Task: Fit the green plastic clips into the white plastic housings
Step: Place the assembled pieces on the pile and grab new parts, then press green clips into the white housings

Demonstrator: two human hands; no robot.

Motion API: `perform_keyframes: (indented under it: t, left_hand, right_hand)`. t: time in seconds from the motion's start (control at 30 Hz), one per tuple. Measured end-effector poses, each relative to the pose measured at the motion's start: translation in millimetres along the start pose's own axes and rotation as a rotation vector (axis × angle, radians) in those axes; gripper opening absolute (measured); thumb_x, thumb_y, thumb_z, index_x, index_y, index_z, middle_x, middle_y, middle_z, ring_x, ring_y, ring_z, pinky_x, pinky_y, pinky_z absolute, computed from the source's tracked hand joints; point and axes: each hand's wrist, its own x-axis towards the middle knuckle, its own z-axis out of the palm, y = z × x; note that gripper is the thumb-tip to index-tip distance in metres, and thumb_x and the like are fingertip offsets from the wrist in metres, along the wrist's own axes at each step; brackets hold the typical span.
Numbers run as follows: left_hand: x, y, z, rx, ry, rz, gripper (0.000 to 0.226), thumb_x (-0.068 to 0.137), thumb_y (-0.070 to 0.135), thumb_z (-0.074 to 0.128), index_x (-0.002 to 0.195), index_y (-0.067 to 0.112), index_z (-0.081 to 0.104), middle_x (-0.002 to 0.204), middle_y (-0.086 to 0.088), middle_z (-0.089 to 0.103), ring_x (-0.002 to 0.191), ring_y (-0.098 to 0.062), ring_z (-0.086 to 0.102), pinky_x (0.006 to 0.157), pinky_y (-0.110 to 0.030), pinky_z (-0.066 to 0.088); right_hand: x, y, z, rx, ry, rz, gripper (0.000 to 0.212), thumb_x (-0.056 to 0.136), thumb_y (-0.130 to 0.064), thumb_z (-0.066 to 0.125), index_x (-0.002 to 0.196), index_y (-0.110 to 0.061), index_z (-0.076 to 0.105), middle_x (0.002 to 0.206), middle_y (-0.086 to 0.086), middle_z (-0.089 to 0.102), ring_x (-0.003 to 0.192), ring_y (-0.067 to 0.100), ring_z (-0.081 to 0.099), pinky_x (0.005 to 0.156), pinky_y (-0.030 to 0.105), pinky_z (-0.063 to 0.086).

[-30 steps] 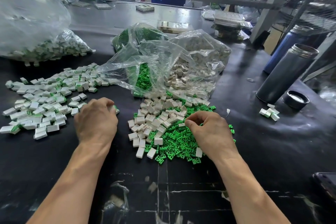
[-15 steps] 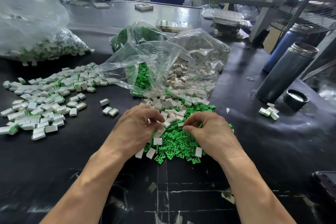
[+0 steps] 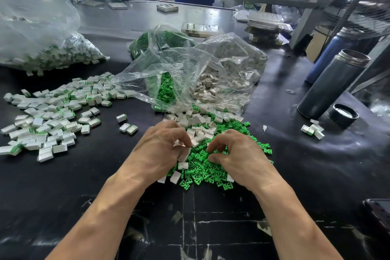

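Picking parts from the pile is the step in hand, as far as I can judge. Both hands sit over a heap of green clips and white housings on the black table.

The left hand has its fingers curled down, and the fingertips pinch a white housing at the top of the heap. The right hand has its thumb and first finger bent close together, low among the green clips. It looks like they are closing on one clip, but I cannot tell if a clip is really held yet.

More clips and housings spill out of a clear bag just behind the heap. A big spread of finished pieces, white with a green edge, lies to the left, well apart from the hands. Three more finished pieces lie between that spread and the left hand.

Next, I think, the right hand must lift one clip, turn it the right way, line it up with the open end of the housing, and push it in until it sits flat. The clips are small and tangled, so two may come up together.
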Motion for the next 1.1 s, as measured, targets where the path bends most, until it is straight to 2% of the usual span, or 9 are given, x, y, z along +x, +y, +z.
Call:
perform_keyframes:
  t: [0.2,0.4,0.53,0.67,0.7,0.8,0.9,1.0,1.1]
  left_hand:
    - [-1,0,-1,0.031,-0.003,0.019,0.011,0.093,0.031,0.072,0.099,0.04,0.073,0.107,0.024,0.05,0.104,0.001,0.036,0.09,-0.022,0.024]
    - [1,0,-1,0.045,-0.007,0.003,0.011,0.091,0.03,0.073,0.091,0.039,0.068,0.111,0.022,0.051,0.106,-0.003,0.038,0.089,-0.024,0.025]
    - [0,1,1,0.01,0.051,0.021,0.009,0.091,0.034,0.073,0.092,0.036,0.065,0.106,0.02,0.056,0.101,-0.004,0.045,0.089,-0.026,0.03]
    - [-1,6,3,-0.282,0.185,-0.022,0.014,0.089,0.027,0.077,0.089,0.035,0.065,0.087,0.02,0.067,0.087,0.002,0.062,0.074,-0.009,0.042]
    - [-1,9,3,-0.377,0.208,-0.032,0.014,0.089,0.023,0.078,0.09,0.033,0.067,0.085,0.018,0.069,0.085,0.003,0.064,0.073,-0.009,0.045]
    - [-2,17,5,-0.65,0.223,-0.039,0.015,0.09,0.015,0.076,0.096,0.028,0.072,0.088,0.014,0.074,0.084,-0.002,0.068,0.075,-0.017,0.053]
    - [-4,22,8,-0.888,0.205,-0.034,0.02,0.093,0.008,0.07,0.103,0.024,0.076,0.085,0.005,0.074,0.075,-0.006,0.065,0.07,-0.022,0.053]
    - [-4,24,10,-1.012,0.195,-0.024,0.024,0.095,0.007,0.067,0.109,0.023,0.078,0.086,-0.007,0.072,0.074,-0.014,0.063,0.069,-0.029,0.054]
    - [-4,24,11,-1.064,0.172,-0.016,0.02,0.095,0.012,0.069,0.11,0.021,0.078,0.085,-0.005,0.074,0.073,-0.016,0.066,0.068,-0.026,0.056]
  right_hand:
    - [-1,-1,-1,0.004,0.001,-0.019,0.018,0.086,-0.039,0.082,0.084,-0.038,0.064,0.098,-0.017,0.059,0.094,-0.001,0.053,0.088,0.029,0.043]
    - [-2,-3,-2,0.01,-0.006,-0.024,0.018,0.088,-0.039,0.079,0.084,-0.034,0.062,0.098,-0.016,0.059,0.095,0.003,0.054,0.091,0.032,0.044]
    - [-2,-3,-2,0.243,0.099,-0.007,0.016,0.091,-0.034,0.079,0.085,-0.031,0.065,0.079,-0.013,0.063,0.069,-0.003,0.054,0.065,0.013,0.042]
    - [1,-7,2,0.559,0.188,0.02,0.011,0.091,-0.023,0.079,0.09,-0.026,0.069,0.078,-0.007,0.069,0.065,-0.002,0.058,0.062,0.018,0.049]
    - [2,-8,4,0.648,0.193,0.028,0.01,0.091,-0.019,0.079,0.092,-0.025,0.071,0.078,-0.007,0.07,0.065,0.0,0.059,0.062,0.019,0.049]
    - [3,-10,7,0.884,0.166,0.015,0.012,0.092,-0.005,0.075,0.1,-0.015,0.075,0.073,-0.007,0.07,0.061,0.006,0.06,0.056,0.022,0.05]
    - [3,-12,9,1.015,0.147,-0.027,0.016,0.093,0.004,0.07,0.102,-0.007,0.076,0.072,-0.001,0.07,0.06,0.01,0.06,0.053,0.023,0.052]
    - [4,-14,11,1.087,0.139,-0.05,0.016,0.093,0.007,0.067,0.102,-0.004,0.074,0.082,0.007,0.076,0.064,0.014,0.065,0.056,0.025,0.056]
    - [3,-14,13,1.129,0.139,-0.057,0.014,0.094,0.006,0.067,0.101,-0.004,0.072,0.084,0.01,0.078,0.065,0.016,0.068,0.056,0.026,0.057]
